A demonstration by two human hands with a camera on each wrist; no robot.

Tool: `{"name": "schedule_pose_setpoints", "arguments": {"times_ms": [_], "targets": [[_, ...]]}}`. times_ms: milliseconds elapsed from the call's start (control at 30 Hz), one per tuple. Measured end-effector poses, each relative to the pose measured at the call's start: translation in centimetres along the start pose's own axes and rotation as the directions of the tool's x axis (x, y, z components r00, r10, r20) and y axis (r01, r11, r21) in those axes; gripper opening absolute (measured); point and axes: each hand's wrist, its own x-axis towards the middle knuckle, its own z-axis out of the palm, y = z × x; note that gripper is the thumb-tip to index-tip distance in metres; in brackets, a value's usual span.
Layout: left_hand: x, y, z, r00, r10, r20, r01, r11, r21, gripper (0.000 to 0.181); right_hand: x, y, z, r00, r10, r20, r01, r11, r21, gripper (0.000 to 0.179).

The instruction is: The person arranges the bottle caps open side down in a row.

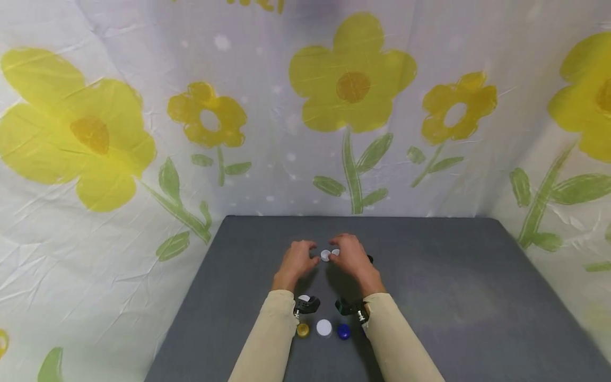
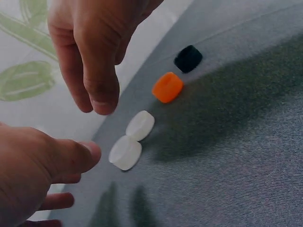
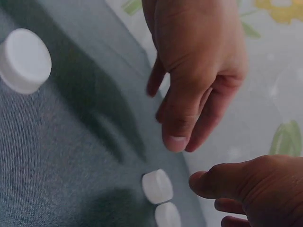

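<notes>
Head view: left hand [image 1: 297, 258] and right hand [image 1: 350, 254] hover loosely open, empty, over two white caps [image 1: 329, 254] far on the grey table [image 1: 453, 297]. Left wrist: orange cap [image 2: 167, 87] sits close, easily knocked. Right wrist: the touching caps [image 3: 161, 196] could skid apart

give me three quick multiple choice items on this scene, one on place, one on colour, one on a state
1. Where do the two round white plastic caps lie?
A on a sleeve
B between the hands on the grey table
C stacked on the blue cap

2. What colour is the cap beside the black plastic cap?
A orange
B green
C pink

3. What does the left hand hold?
A a white cap
B a black cap
C nothing

B: the head view shows them on the grey table between the hands.
A: the orange plastic cap lies next to it.
C: its grip is bare in the left wrist view.
</notes>
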Motion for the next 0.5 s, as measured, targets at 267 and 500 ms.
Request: {"name": "schedule_pose_setpoints", "arguments": {"times_ms": [267, 500], "targets": [[1.0, 0.1, 1.7, 1.0, -0.009, -0.024, 0.011, 0.997, 0.078, 0.036, 1.0, 1.5, 1.7, 0.998, -0.059, 0.017, 0.06, 0.997, -0.052, 0.032], [1.4, 0.3, 2.8, 0.997, -0.071, -0.035, 0.073, 0.995, 0.068, 0.036, 1.5, 2.0, 2.5, 0.998, -0.063, 0.014, 0.064, 0.996, -0.066, 0.032]]}}
